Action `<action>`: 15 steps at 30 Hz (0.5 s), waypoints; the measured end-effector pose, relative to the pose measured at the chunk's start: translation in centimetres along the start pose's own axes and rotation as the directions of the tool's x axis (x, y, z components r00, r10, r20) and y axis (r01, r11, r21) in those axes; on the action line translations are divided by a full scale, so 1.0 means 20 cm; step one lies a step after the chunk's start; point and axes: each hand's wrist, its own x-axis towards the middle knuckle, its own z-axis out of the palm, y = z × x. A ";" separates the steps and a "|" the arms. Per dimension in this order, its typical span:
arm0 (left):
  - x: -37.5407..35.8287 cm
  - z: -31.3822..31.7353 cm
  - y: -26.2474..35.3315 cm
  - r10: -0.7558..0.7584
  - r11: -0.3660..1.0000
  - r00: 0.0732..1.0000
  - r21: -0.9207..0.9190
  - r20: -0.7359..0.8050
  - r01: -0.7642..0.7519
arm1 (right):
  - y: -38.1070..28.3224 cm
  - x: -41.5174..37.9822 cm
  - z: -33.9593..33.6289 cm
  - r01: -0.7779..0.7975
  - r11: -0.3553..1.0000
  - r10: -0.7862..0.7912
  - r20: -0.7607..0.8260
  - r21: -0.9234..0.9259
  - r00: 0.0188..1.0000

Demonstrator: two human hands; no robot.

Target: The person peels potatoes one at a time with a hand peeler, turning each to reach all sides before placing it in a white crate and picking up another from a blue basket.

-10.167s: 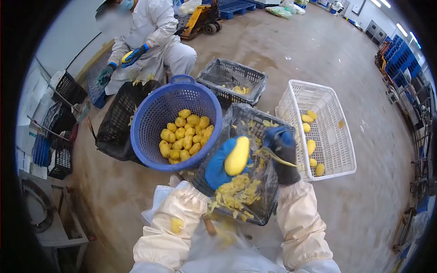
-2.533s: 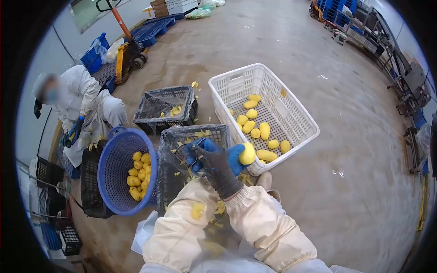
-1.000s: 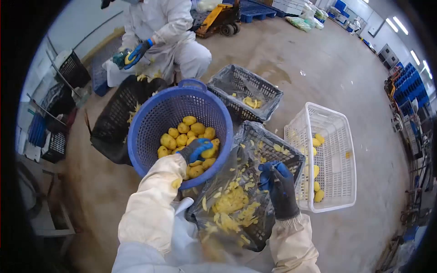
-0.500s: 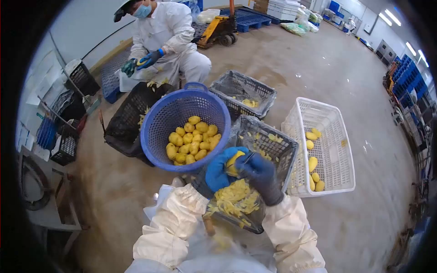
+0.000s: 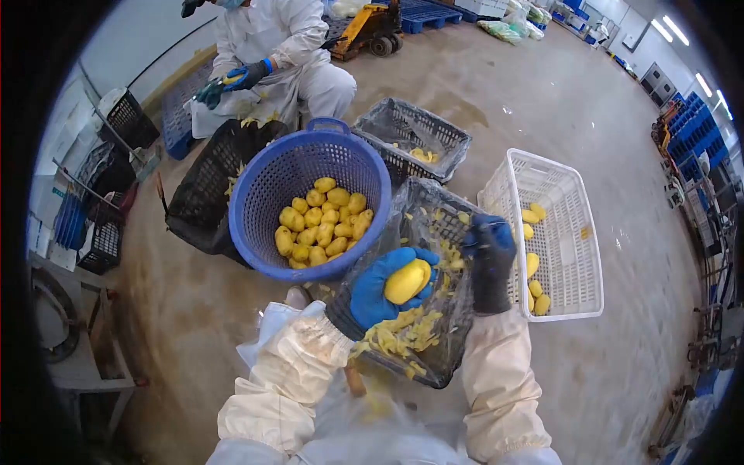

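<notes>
In my left hand (image 5: 372,296), gloved in blue, rests a yellow potato (image 5: 404,284), fingers curled round it from below. Its surface looks mostly peeled and smooth, with a flap or edge at its right end. My right hand (image 5: 491,260), in a dark blue glove, is closed and apart from the potato, over the right side of a black crate. What its fingers grip is hidden. Beneath both hands stands the black crate (image 5: 453,341), lined with clear plastic. A heap of potato peelings (image 5: 403,333) lies in it, with scraps stuck to the lining.
A blue basket (image 5: 246,232) of potatoes stands front left; a white crate (image 5: 570,256) with several potatoes stands right. Another lined black crate (image 5: 372,167) and a black peelings crate (image 5: 198,209) lie beyond. A co-worker (image 5: 271,46) sits opposite, holding a potato. A pallet truck (image 5: 368,35) stands behind.
My right hand has moved away from the potato, to the right and up. My left hand now shows the potato more openly. The view has tipped slightly downward.
</notes>
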 end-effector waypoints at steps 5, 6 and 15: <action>0.03 0.03 0.03 0.107 0.977 0.994 -0.186 0.007 -0.103 | -0.07 -0.27 0.21 0.287 0.933 -0.193 0.373 -0.217 0.908; 0.02 0.04 0.03 0.177 0.974 0.983 -0.134 -0.052 -0.183 | -0.05 -0.31 0.23 0.588 0.722 -0.269 0.634 -0.365 0.725; 0.03 0.10 0.02 0.049 0.989 0.999 -0.138 -0.006 -0.049 | -0.12 -0.14 0.09 0.001 0.999 -0.008 0.159 0.044 0.987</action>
